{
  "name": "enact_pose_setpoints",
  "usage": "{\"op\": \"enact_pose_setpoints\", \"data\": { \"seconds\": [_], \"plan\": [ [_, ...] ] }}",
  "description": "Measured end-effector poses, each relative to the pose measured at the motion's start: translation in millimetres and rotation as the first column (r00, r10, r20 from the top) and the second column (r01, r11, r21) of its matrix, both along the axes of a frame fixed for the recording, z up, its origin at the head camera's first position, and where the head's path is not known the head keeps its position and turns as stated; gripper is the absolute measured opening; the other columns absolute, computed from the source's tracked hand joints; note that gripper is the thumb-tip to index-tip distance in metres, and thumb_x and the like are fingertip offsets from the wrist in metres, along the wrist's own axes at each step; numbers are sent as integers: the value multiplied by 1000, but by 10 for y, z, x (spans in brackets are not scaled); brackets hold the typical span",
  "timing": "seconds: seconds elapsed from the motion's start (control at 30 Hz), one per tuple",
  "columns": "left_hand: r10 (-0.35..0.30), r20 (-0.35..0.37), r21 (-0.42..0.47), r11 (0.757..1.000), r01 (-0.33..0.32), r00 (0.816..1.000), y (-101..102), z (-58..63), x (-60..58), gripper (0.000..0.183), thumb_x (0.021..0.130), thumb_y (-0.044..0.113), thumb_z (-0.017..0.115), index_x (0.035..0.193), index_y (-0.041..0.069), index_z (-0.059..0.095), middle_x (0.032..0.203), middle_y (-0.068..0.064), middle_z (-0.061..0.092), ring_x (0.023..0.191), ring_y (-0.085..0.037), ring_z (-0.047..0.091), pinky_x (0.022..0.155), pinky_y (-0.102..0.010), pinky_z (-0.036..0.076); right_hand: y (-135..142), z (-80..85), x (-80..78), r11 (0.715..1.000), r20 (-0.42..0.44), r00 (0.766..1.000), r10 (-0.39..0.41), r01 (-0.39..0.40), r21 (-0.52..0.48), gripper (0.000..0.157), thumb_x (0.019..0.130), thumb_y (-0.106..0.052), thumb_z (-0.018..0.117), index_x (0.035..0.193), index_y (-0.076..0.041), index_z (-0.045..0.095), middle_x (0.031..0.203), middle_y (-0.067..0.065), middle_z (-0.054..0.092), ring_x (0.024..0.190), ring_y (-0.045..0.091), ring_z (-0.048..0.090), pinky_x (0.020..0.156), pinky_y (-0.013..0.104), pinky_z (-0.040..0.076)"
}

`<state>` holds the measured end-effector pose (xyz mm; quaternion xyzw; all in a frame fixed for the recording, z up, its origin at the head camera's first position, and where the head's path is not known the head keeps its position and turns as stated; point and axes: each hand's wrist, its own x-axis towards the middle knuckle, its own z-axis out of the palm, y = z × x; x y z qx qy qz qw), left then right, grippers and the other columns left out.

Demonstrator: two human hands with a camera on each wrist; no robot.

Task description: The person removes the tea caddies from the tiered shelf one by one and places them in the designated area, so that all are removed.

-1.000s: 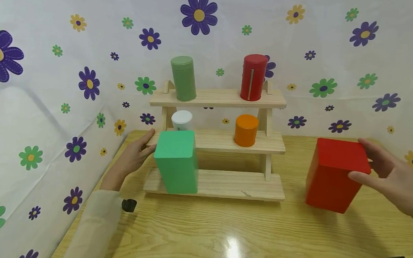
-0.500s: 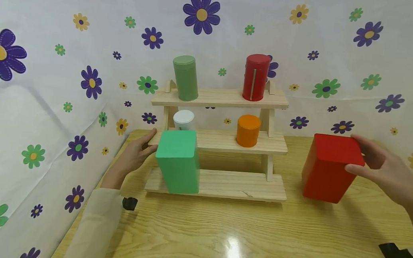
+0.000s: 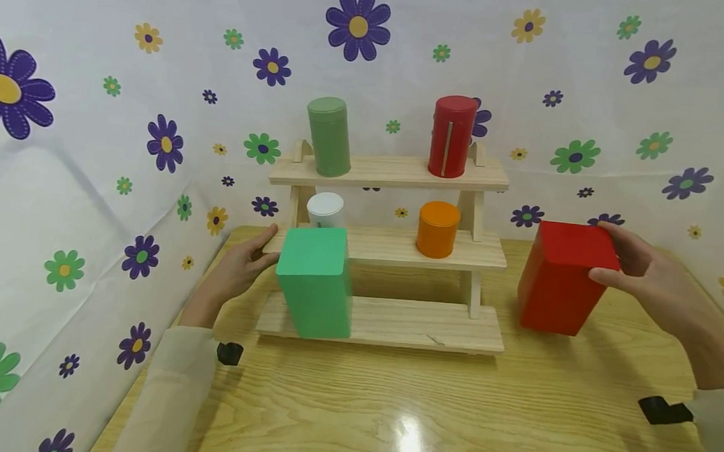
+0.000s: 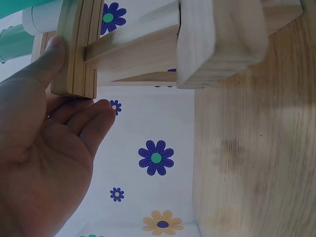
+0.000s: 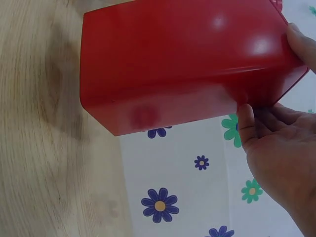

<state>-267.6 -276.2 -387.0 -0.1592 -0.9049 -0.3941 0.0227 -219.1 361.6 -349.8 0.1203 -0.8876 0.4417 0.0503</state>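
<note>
Shifted leftward and away from the wearer since the earlier head views: a red rectangular box (image 3: 562, 282), clamped near its top by the right hand (image 3: 654, 281). Its long axis is near upright; it lies left of the right hand, the nearer one, and right of a three-tier wooden stand (image 3: 386, 245). Well apart, the left hand (image 3: 239, 266) pinches the middle tier's end. Just beside that hand, a green rectangular box (image 3: 315, 286) stands on the lowest tier; farther rightward, an orange cylindrical tin (image 3: 437, 229) occupies the middle tier.
</note>
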Motion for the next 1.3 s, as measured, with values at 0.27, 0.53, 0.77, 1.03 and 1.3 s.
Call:
{"op": "enact_pose_setpoints", "data": {
  "seconds": [0.27, 0.53, 0.77, 1.03, 1.3],
  "plan": [
    [6, -20, -22, 1000, -6, 1000, -1, -3, -5, 66, 108, 24, 56, 164, 7, 26, 162, -17, 36, 125, -36, 62, 102, -51, 52, 15, -12, -184, 999, 39, 999, 39, -38, -21, 78, 105, -16, 63, 168, -15, 16, 153, -2, 44, 117, -9, 46, 85, 5, 46],
    [12, -21, -13, 1000, -12, 1000, 0, -6, -5, 65, 108, 24, 57, 164, 9, 26, 160, -19, 40, 124, -34, 63, 100, -49, 54, -30, 5, -346, 997, 72, 995, 72, -70, -34, 79, 106, -19, 62, 168, -20, 14, 163, 19, 32, 122, -3, 44, 87, 5, 44],
    [9, -26, 5, 1000, -9, 1000, -7, -28, -16, 66, 108, 25, 57, 163, 8, 27, 161, -18, 39, 125, -33, 62, 101, -48, 53, -47, -39, -444, 994, 82, 992, 97, -93, -55, 80, 106, -19, 61, 168, -18, 10, 163, 23, 30, 122, -1, 44, 88, 5, 44],
    [17, -21, 25, 1000, -17, 1000, -10, -42, 0, 65, 108, 25, 58, 163, 8, 28, 162, -16, 37, 127, -35, 61, 104, -49, 51, -73, -69, -553, 994, 108, 989, 101, -95, -60, 82, 106, -23, 61, 169, -19, 7, 166, 22, 26, 133, 15, 42, 88, 6, 43],
    [23, -17, 28, 999, -23, 1000, -6, -11, 4, 66, 107, 28, 58, 163, 9, 29, 164, -14, 35, 131, -35, 58, 109, -49, 48, -87, -90, -633, 993, 127, 986, 109, -102, -61, 84, 107, -24, 59, 168, -20, 3, 169, 20, 22, 143, 36, 34, 88, 7, 43]
  ]
}}
